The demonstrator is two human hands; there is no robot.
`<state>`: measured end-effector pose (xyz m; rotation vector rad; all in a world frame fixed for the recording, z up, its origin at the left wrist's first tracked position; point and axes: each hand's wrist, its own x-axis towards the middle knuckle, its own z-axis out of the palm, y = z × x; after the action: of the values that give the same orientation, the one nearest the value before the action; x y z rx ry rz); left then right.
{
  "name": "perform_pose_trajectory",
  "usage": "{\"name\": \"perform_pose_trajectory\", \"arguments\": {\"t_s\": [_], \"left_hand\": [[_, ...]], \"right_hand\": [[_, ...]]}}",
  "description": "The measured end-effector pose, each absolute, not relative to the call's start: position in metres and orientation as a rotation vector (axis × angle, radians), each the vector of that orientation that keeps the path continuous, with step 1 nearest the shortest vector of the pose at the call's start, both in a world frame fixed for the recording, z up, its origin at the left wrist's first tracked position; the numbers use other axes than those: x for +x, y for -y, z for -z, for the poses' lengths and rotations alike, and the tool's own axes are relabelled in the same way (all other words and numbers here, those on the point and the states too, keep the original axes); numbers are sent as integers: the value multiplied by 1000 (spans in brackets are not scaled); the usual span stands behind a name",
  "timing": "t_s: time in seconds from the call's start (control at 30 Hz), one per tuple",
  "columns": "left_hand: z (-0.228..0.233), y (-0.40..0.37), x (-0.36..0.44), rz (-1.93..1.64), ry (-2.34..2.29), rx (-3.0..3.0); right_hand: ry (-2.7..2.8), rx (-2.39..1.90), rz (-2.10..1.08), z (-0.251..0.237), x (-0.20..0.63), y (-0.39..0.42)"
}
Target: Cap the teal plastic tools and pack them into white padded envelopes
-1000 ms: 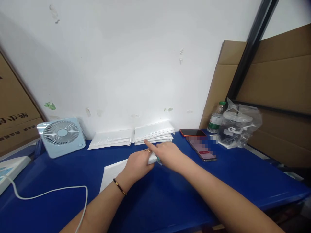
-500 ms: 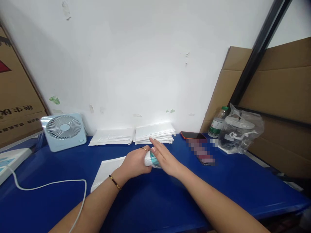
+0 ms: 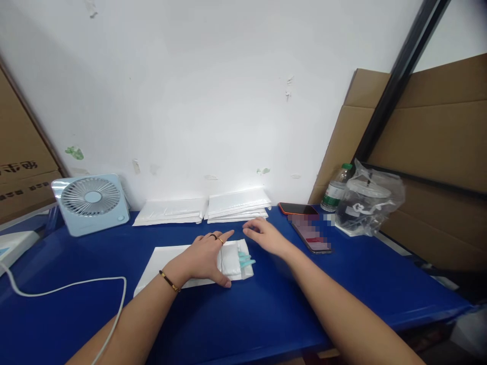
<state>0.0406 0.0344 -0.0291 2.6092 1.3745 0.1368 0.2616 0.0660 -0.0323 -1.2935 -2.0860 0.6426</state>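
Note:
My left hand lies over a small white bundle, its thumb and fingers spread apart. From the bundle's right end stick out light teal strips whose kind I cannot make out. Bundle and hand rest on a flat white mailer envelope, partly covered by my left hand and forearm. My right hand hovers just right of the bundle, open with its fingers slightly bent, and holds nothing visible.
Behind my hands lie two stacks of white mailers, a left one and a right one. A light blue fan stands left. To the right are two phones, an orange-edged one and another, a bottle and a bagged cup.
The bundle has gone from between my hands down onto the mailer. My left hand has opened out over it, and my right hand has come away from it.

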Motion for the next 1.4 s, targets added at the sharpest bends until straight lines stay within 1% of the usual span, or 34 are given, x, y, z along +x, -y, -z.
{"name": "perform_pose_trajectory", "arguments": {"t_s": [0.03,0.1,0.17,0.4,0.53,0.57,0.6,0.7,0.73,0.77,0.8,0.87,0.93,1.03,1.13,1.27,1.33,1.4], "left_hand": [[28,-35,37,-111,-1367,2582],[27,-37,31,-86,-1352,2533],[26,-38,29,-69,-1327,2484],[26,-40,32,-38,-1274,2402],[27,-39,32,-69,-1274,2397],[26,-39,32,-71,-1277,2395],[26,-39,32,-70,-1276,2392],[24,-38,33,-64,-1266,2381],[23,-37,33,-66,-1259,2377],[22,-36,34,-70,-1248,2376],[21,-35,34,-73,-1233,2379],[17,-34,35,-67,-1181,2392],[13,-33,36,-37,-1105,2400],[4,-30,35,43,-970,2412],[-7,-16,31,16,-964,2451],[-9,35,27,-273,-1139,2450],[1,70,28,-439,-1196,2380],[17,103,33,-534,-1275,2318]], "right_hand": [[2117,-1334,-738,27,271,-66],[2242,-1339,-1096,21,283,-65],[2315,-1333,-1310,22,283,-62],[2115,-1266,-1384,32,251,-52],[2231,-1360,-1017,29,251,-52],[2227,-1365,-1016,30,250,-51],[2206,-1340,-1106,32,248,-50],[2085,-1161,-1530,35,243,-49],[2077,-1131,-1558,35,245,-50],[2110,-1131,-1485,34,248,-51],[2167,-1148,-1339,32,252,-52],[2338,-1092,-966,26,264,-54],[2527,-931,-796,20,273,-53],[2728,-743,-767,18,273,-45],[2776,-695,-703,22,266,-30],[2731,-665,-678,21,267,4],[2672,-659,-685,19,271,27],[2581,-681,-687,17,273,49]]}}
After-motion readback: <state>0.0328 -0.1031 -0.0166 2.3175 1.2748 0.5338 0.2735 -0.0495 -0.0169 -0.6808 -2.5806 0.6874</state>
